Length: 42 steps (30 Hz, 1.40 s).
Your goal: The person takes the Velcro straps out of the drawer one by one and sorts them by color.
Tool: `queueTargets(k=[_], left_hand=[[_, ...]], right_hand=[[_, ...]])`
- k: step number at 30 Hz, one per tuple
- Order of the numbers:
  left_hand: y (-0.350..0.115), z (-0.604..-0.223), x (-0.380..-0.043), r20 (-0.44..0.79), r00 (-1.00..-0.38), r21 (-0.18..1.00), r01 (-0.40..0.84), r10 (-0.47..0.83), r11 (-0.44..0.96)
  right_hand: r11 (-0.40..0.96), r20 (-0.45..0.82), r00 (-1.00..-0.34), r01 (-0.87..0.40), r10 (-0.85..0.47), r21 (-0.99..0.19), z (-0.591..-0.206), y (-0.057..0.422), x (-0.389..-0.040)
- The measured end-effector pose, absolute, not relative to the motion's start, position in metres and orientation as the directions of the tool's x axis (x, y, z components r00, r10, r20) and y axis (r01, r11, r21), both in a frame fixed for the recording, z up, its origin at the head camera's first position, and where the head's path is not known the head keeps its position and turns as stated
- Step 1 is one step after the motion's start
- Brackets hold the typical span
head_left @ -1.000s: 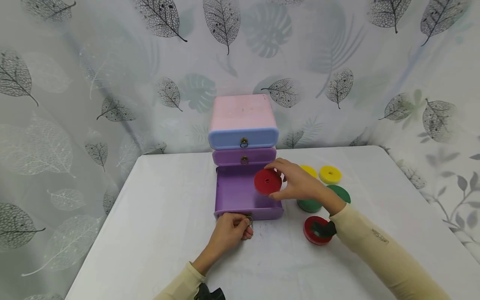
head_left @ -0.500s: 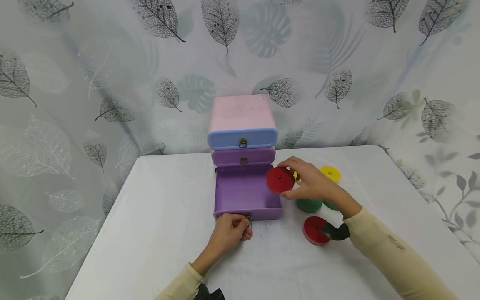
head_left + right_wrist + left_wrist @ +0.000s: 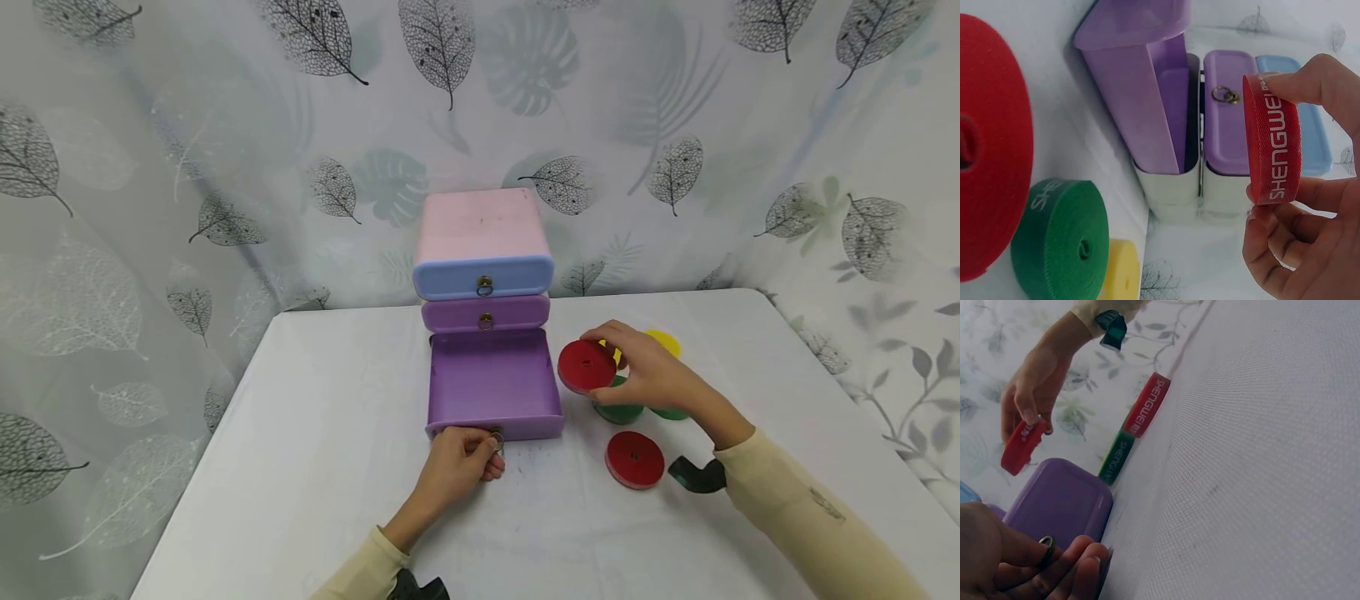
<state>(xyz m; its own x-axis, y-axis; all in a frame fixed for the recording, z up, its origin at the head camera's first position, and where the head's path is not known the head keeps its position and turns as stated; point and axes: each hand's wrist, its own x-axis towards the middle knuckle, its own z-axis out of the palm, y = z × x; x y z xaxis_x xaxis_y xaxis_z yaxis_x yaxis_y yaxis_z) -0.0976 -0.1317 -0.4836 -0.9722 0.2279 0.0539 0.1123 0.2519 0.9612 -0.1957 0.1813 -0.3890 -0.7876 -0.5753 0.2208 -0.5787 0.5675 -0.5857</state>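
My right hand (image 3: 656,375) grips a red roll of fabric tape (image 3: 587,367) by its edges, just right of the pulled-out bottom drawer (image 3: 528,428). White SHENGWEI lettering shows on the roll's side in the right wrist view, with the thumb above and fingers below. At the drawer front, my left hand (image 3: 459,462) pinches the small brass ring pull (image 3: 1047,545). The purple drawer belongs to a small chest (image 3: 483,225) with a pink top, a blue upper drawer and a purple middle drawer. The drawer's bare floor shows in the head view.
Another red roll (image 3: 635,461) lies on the white table right of the drawer. Behind it are green rolls (image 3: 1085,247) and yellow rolls (image 3: 665,342), partly covered by the right hand in the head view. Leaf-patterned cloth (image 3: 375,125) hangs behind the chest.
My right hand has carried the red roll rightward, from over the open drawer to beyond its right side. The left hand has stayed on the ring pull, and the drawer has not moved.
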Motion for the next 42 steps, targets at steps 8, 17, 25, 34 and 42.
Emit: queueTargets(k=[8,17,25,34,42], left_hand=[[-0.130,-0.487,-0.099,0.069,-0.973,0.950,0.132,0.221,0.283],[-0.132,-0.485,-0.097,0.061,-0.973,0.961,0.117,0.222,0.251],[-0.132,-0.488,-0.098,0.065,-0.973,0.959,0.122,0.220,0.254],[-0.132,-0.487,-0.099,0.068,-0.972,0.959,0.125,0.223,0.254],[-0.133,-0.483,-0.097,0.071,-0.971,0.959,0.130,0.229,0.253]], right_hand=[[0.583,0.214,-0.810,-0.550,-0.546,-0.598,-0.396,0.196,-0.188],[0.604,0.209,-0.834,-0.522,-0.511,-0.602,-0.404,0.212,-0.181],[0.611,0.246,-0.832,-0.537,-0.496,-0.582,-0.411,0.228,-0.177],[0.608,0.243,-0.846,-0.515,-0.475,-0.603,-0.413,0.242,-0.169],[0.631,0.233,-0.860,-0.494,-0.453,-0.598,-0.419,0.250,-0.160]])
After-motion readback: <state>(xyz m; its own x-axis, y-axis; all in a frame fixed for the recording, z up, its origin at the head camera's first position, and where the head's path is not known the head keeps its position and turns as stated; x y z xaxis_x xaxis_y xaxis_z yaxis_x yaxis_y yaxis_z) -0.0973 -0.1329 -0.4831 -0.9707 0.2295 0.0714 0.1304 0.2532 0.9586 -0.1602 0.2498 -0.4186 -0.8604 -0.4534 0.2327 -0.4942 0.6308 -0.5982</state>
